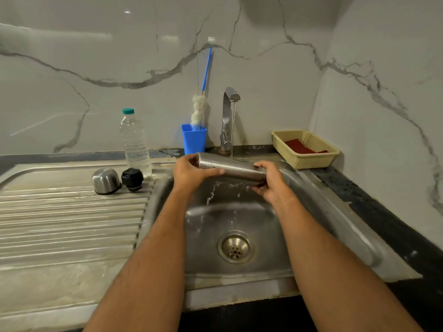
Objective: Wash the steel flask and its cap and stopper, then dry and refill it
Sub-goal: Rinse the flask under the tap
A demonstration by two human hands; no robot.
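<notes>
I hold the steel flask (231, 167) lying sideways over the sink basin (239, 219), under a thin stream from the tap (229, 116). My left hand (189, 172) grips its left end, thumb stretched along the body. My right hand (269, 182) grips its right end from below. Water splashes off the flask into the basin. The steel cap (106, 180) stands upside down on the ribbed drainboard (72, 224), with the black stopper (132, 179) right beside it.
A clear water bottle (134, 142) with a green lid stands behind the stopper. A blue cup (193, 140) holds a bottle brush (199, 111) left of the tap. A yellow basket (305, 149) with a red cloth sits on the dark counter at right.
</notes>
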